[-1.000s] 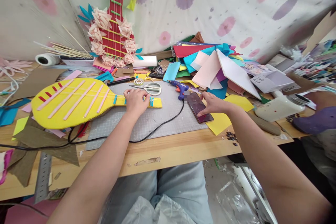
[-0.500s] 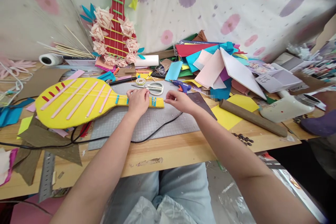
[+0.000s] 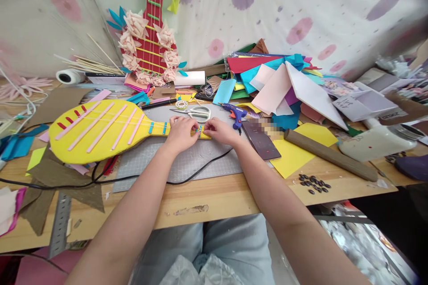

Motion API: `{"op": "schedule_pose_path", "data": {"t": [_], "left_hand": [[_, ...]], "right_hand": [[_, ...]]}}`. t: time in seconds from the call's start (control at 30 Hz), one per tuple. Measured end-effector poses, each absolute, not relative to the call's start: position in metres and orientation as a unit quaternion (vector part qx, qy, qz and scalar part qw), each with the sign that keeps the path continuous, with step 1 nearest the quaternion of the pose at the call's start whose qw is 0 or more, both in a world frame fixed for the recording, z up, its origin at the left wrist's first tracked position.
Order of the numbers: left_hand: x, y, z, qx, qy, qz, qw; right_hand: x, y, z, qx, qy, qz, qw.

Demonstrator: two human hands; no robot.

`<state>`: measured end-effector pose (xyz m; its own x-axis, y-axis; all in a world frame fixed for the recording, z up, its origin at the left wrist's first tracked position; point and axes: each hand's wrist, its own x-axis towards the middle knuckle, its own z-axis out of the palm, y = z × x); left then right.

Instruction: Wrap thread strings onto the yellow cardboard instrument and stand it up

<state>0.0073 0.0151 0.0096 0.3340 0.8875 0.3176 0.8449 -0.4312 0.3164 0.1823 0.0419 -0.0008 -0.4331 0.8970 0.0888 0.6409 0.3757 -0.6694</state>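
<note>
Bright, Even Light With Stretched Edges

Soft, pale light covers the counter (image 3: 227, 198) and curtain (image 3: 267, 26), leaving only faint shadows. Deep black fills the space under the counter at right, where crumpled plastic (image 3: 354, 240) glares white. Wide-angle distortion stretches the jar (image 3: 377, 142) and slants the curtain's right side. Blocky pixels blur a patch beside the phone (image 3: 262, 144).

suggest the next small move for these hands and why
Perhaps the right hand could gently draw the thin strings snug while the left hand braces the neck: those strings run over the yellow guitar toward the neck, and both hands sit close together near its end.
</note>
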Motion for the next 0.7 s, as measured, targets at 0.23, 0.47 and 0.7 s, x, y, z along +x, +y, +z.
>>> {"op": "schedule_pose_path", "data": {"t": [0.23, 0.47, 0.7], "left_hand": [[0.0103, 0.0145, 0.011, 0.811, 0.544, 0.213, 0.038], [0.0141, 0.0134, 0.0141, 0.799, 0.556, 0.219, 0.063], [0.0147, 0.0136, 0.012, 0.792, 0.55, 0.252, 0.086]], "right_hand": [[0.1873, 0.0352, -0.0048, -0.486, -0.761, 0.323, 0.282], [0.183, 0.0326, 0.0008, -0.48, -0.721, 0.387, 0.315], [0.18, 0.033, -0.0004, -0.434, -0.648, 0.508, 0.364]]}}
